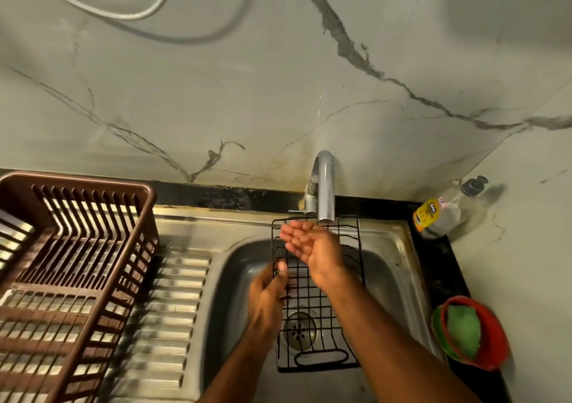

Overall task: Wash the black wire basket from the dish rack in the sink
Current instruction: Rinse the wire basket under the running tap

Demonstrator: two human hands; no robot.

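Note:
The black wire basket (312,297) lies over the steel sink (390,266), reaching from under the tap (325,186) to the sink's near side. My left hand (268,294) grips the basket's left edge, thumb on top of the wire. My right hand (309,243) is held palm up, fingers straight and spread, just under the tap's spout and above the basket. The drain (299,330) shows through the wires. The brown plastic dish rack (71,263) stands on the draining board at the left.
A soap bottle with a yellow label (439,215) leans in the back right corner. A red bowl holding a green scrubber (470,334) sits on the dark counter to the right of the sink. The ribbed draining board (167,309) lies between rack and sink.

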